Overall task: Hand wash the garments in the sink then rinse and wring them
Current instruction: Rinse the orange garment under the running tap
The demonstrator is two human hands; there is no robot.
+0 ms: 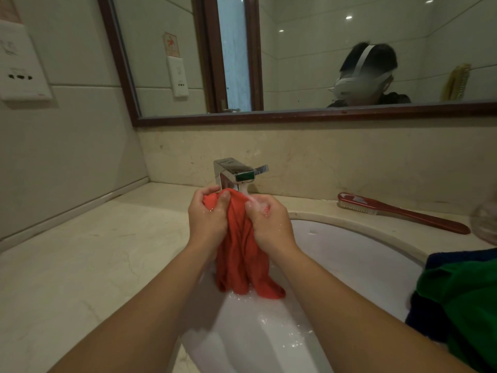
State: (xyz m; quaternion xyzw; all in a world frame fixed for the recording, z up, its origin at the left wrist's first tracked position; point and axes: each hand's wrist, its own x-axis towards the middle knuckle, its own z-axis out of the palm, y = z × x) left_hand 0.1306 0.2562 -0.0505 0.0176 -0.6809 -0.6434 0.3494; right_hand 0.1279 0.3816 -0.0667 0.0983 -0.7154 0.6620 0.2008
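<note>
Under the tap (pixel 236 173), over the sink (pixel 363 259), my left grip (pixel 207 219) and right grip (pixel 269 224) both curl tight round the top of the red cloth (pixel 242 251). It looks soft, wet and droopy, maybe slippy, so I should hold it bunched up.

A red garment (pixel 242 254) is gripped at its top by the left hand (pixel 207 219) and right hand (pixel 269 224), held up under the chrome faucet (pixel 236 173) with water running onto the right hand. Its lower end is dangled into the white sink (pixel 363 259). A red brush (pixel 400 211) is laid on the counter (pixel 80 251) far right, and green and dark blue clothes (pixel 462 305) are piled at the sink's right edge.
</note>
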